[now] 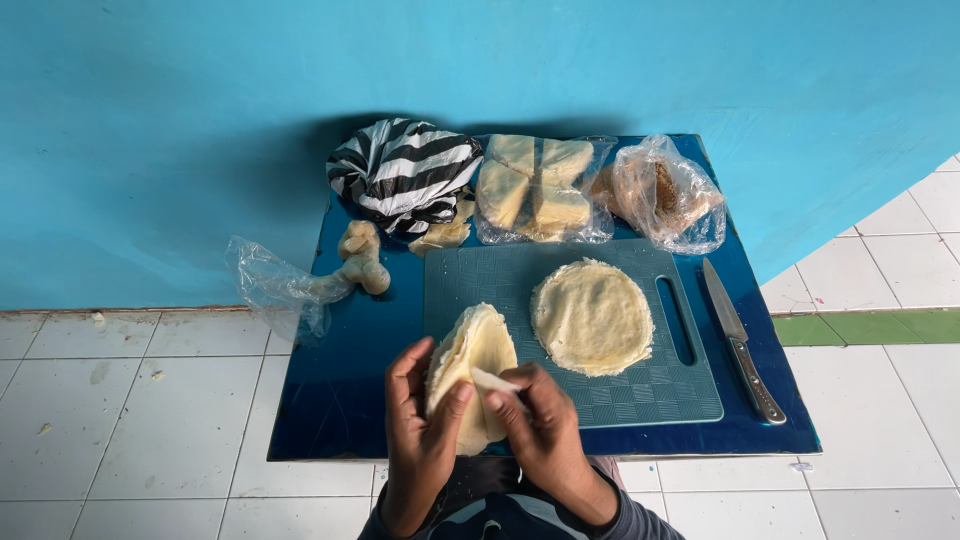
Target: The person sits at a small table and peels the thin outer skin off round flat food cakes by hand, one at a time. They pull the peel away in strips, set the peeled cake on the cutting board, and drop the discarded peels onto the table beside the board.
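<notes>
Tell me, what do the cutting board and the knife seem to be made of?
The cutting board looks like teal plastic, matte, with a moulded grid texture and a slot handle. The knife seems to have a steel blade, grey and slightly shiny; its handle looks metal too, though that is uncertain.

Both forearms reaching up from the lower edge, left hand (418, 415) upright with fingers (408, 362) curled and thumb pressed forward, right hand (535, 420) close beside it, thumb and fingers (503, 403) pinched together, wrists nearly touching

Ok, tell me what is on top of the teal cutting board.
A round pale flatbread stack lies on the cutting board. Both hands cover its near-left corner; anything under them stays hidden.
</notes>
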The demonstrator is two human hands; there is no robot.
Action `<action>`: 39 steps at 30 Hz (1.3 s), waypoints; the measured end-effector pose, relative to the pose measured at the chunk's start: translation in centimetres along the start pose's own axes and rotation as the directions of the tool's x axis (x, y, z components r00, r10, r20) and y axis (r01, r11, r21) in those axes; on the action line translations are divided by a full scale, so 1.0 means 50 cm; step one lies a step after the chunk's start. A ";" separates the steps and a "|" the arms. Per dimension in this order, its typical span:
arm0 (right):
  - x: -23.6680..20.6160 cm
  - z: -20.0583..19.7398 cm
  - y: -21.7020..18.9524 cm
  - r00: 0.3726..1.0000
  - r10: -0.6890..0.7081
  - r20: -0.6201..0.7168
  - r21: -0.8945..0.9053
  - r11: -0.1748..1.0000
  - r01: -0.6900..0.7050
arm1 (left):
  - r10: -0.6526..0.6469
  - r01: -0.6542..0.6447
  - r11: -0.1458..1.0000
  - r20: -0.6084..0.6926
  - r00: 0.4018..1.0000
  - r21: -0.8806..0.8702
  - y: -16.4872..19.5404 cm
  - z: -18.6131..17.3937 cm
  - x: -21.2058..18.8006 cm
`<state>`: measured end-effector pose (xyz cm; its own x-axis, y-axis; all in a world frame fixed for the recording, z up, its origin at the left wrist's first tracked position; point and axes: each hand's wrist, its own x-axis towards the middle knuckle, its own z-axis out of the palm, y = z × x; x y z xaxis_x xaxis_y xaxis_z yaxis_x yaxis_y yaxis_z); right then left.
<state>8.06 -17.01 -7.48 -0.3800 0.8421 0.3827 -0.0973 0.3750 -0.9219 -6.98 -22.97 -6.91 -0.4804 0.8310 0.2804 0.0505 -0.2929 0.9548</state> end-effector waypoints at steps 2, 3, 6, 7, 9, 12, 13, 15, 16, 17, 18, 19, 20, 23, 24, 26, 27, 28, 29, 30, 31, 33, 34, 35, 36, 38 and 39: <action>0.005 0.002 0.012 0.933 0.352 -0.075 0.240 0.915 -0.325 | -0.055 0.054 0.998 -0.045 0.997 -0.025 -0.001 0.001 -0.002; 0.009 0.000 0.016 0.923 0.379 -0.068 0.360 0.872 -0.331 | -0.067 0.065 0.998 -0.064 0.996 -0.024 -0.003 0.001 -0.002; 0.018 -0.003 0.020 0.896 0.444 -0.020 0.560 0.747 -0.358 | -0.060 0.059 0.998 -0.103 0.993 -0.017 -0.010 -0.004 -0.001; 0.017 -0.004 0.018 0.889 0.457 -0.002 0.537 0.751 -0.385 | -0.050 0.049 0.999 -0.112 0.992 -0.016 -0.013 -0.005 0.000; 0.014 -0.008 0.011 0.914 0.405 0.019 0.465 0.806 -0.366 | -0.041 0.038 0.999 -0.092 0.995 -0.030 -0.017 -0.004 -0.005; 0.014 -0.006 0.006 0.961 0.276 -0.004 0.273 0.925 -0.264 | 0.008 -0.009 1.000 -0.045 0.999 -0.021 -0.019 0.002 -0.025; 0.014 -0.003 0.006 0.960 0.276 -0.049 0.174 0.949 -0.264 | 0.038 -0.038 0.999 -0.029 0.999 -0.015 -0.019 0.003 -0.027; 0.017 -0.001 0.007 0.963 0.252 -0.097 0.163 0.958 -0.235 | -0.008 0.003 0.998 -0.083 0.997 -0.063 -0.020 0.002 -0.026; 0.017 -0.001 0.008 0.967 0.232 -0.103 0.251 0.947 -0.201 | -0.031 0.022 0.996 -0.110 0.993 -0.088 -0.020 0.000 -0.023; 0.019 -0.003 0.009 0.971 0.212 -0.110 0.337 0.927 -0.164 | -0.078 0.054 0.980 -0.116 0.990 -0.192 -0.020 -0.004 -0.018; 0.022 -0.009 0.010 0.964 0.243 -0.109 0.423 0.889 -0.176 | -0.125 0.086 0.952 -0.118 0.985 -0.295 -0.019 -0.009 -0.012; 0.024 -0.017 0.011 0.955 0.278 -0.106 0.506 0.842 -0.189 | -0.176 0.119 0.912 -0.114 0.978 -0.394 -0.017 -0.014 -0.008; 0.025 -0.025 0.010 0.944 0.315 -0.101 0.584 0.787 -0.200 | -0.198 0.123 0.889 -0.129 0.972 -0.440 -0.016 -0.017 -0.005; 0.031 -0.055 0.007 0.889 0.422 -0.179 0.674 0.711 -0.201 | -0.272 0.140 0.826 -0.168 0.948 -0.546 -0.017 -0.021 0.009; 0.032 -0.065 0.005 0.882 0.437 -0.178 0.701 0.685 -0.199 | -0.304 0.154 0.815 -0.185 0.935 -0.559 -0.017 -0.024 0.012; 0.033 -0.083 0.002 0.868 0.467 -0.169 0.751 0.631 -0.193 | -0.358 0.190 0.794 -0.191 0.914 -0.578 -0.019 -0.031 0.017; 0.032 -0.092 0.000 0.858 0.483 -0.175 0.759 0.622 -0.195 | -0.380 0.213 0.784 -0.179 0.907 -0.583 -0.021 -0.035 0.019; 0.030 -0.100 0.000 0.847 0.500 -0.180 0.767 0.611 -0.198 | -0.403 0.237 0.775 -0.169 0.900 -0.586 -0.023 -0.038 0.020; 0.026 -0.108 0.000 0.836 0.517 -0.183 0.776 0.599 -0.201 | -0.424 0.253 0.767 -0.170 0.890 -0.589 -0.026 -0.039 0.020; 0.023 -0.115 0.001 0.828 0.520 -0.208 0.772 0.607 -0.188 | -0.447 0.270 0.758 -0.172 0.878 -0.593 -0.030 -0.040 0.020; 0.020 -0.123 0.004 0.820 0.523 -0.232 0.768 0.616 -0.176 | -0.470 0.286 0.749 -0.174 0.865 -0.597 -0.033 -0.040 0.019; 0.012 -0.140 0.010 0.815 0.511 -0.273 0.757 0.637 -0.146 | -0.526 0.329 0.722 -0.175 0.832 -0.608 -0.038 -0.042 0.018; 0.009 -0.151 0.014 0.818 0.496 -0.291 0.748 0.651 -0.129 | -0.554 0.350 0.706 -0.173 0.814 -0.615 -0.040 -0.043 0.018; 0.007 -0.162 0.016 0.820 0.481 -0.310 0.738 0.666 -0.111 | -0.546 0.355 0.719 -0.169 0.821 -0.597 -0.041 -0.044 0.017; 0.006 -0.177 0.017 0.764 0.533 -0.365 0.700 0.698 -0.152 | -0.539 0.361 0.731 -0.164 0.826 -0.579 -0.041 -0.045 0.017; 0.012 -0.216 0.016 0.636 0.606 -0.478 0.620 0.745 -0.245 | -0.545 0.382 0.739 -0.160 0.823 -0.555 -0.041 -0.047 0.016; 0.020 -0.237 0.013 0.655 0.547 -0.522 0.562 0.798 -0.219 | -0.556 0.395 0.737 -0.161 0.815 -0.548 -0.041 -0.047 0.015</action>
<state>18.52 -11.34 -6.99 0.1781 0.9586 -0.2221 -0.5112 -0.1027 -0.8533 -9.53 -22.85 -8.89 -0.5605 0.7644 -0.3186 -0.6326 -0.1469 0.7604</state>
